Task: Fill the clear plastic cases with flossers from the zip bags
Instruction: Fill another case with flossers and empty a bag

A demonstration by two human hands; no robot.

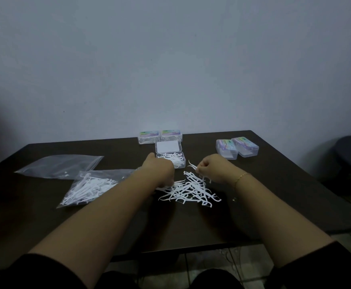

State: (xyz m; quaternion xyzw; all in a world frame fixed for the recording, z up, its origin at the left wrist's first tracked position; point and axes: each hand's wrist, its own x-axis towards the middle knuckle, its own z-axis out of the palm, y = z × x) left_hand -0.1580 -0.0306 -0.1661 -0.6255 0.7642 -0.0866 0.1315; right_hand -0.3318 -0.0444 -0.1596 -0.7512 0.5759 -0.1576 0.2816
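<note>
**One case part-filled, a pile still loose**

Dark tabletop (108,222) under a grey wall. Right hand (214,167) pinches flossers (192,166); left hand (160,171) reaches curled into the loose pile (191,189), grip unclear. Beyond, the open case (171,159) is part-filled. Four closed cases (160,137) line the far edge; one zip bag (87,187) remains full.

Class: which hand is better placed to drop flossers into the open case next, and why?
The right hand, probably. It already pinches flossers lifted off the pile, close beside the open case. The left hand is also near the case, but its fingers are down in the pile.
</note>
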